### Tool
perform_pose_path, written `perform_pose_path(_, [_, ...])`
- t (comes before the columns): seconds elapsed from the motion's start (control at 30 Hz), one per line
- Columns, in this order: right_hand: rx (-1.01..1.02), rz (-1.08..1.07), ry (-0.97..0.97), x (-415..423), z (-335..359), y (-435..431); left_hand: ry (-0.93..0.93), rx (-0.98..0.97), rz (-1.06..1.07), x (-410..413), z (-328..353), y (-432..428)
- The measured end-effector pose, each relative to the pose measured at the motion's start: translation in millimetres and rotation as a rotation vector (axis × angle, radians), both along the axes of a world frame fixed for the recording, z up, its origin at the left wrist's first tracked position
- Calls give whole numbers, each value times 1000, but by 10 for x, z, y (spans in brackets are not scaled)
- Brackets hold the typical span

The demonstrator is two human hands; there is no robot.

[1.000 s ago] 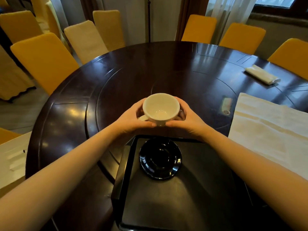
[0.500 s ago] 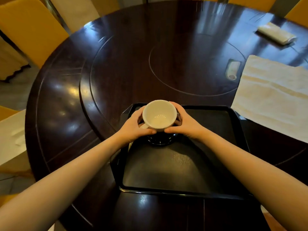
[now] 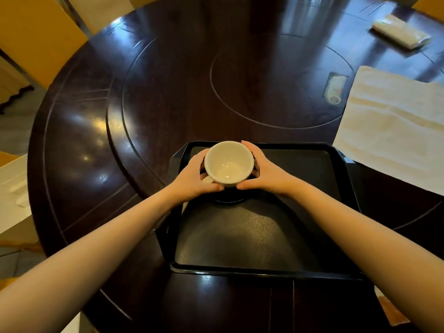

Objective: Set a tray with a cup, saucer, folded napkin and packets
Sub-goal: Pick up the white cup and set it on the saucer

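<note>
An empty white cup is held between my left hand and my right hand, its handle towards the left. It is over the black saucer, of which only the near rim shows below the cup; whether cup and saucer touch I cannot tell. The saucer lies in the far left part of the black rectangular tray at the table's near edge. A large cream napkin lies spread flat to the right of the tray. A small packet lies beyond it.
The round dark wooden table has an inner turning ring. A folded white cloth lies at the far right. Yellow-covered chairs stand around the far left. A white surface is at the left edge.
Both hands have brought the cup from beyond the tray back and down over the saucer. My view has tilted downward, so the whole tray now shows.
</note>
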State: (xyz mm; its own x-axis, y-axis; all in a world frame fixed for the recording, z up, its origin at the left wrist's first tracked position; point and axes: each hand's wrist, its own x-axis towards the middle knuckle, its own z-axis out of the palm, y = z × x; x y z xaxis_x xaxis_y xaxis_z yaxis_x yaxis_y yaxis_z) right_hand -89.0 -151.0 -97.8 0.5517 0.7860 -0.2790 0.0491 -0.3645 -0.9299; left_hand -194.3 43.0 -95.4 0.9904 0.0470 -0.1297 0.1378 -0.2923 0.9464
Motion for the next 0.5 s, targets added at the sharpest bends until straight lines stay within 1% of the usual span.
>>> perform_pose_path(0.07, [-20, 20, 8, 27, 12, 2, 23, 24, -18, 23, 15, 17])
perform_pose_path(0.17, [-46, 45, 11, 57, 20, 3, 98, -5, -32, 45, 25, 62])
perform_pose_path(0.3, [-86, 73, 55, 140, 84, -14, 327, -117, -149, 73, 118, 248])
perform_pose_path(0.37, [-103, 90, 107, 207, 150, -31, 408, -126, -181, 98, 202, 346])
perform_pose_path(0.43, [-126, 101, 138, 282, 241, -62, 399, -113, -133, 153, 306, 395])
perform_pose_path(0.5, [-165, 122, 127, 361, 358, -106, 359, -124, -4, 250, 436, 413])
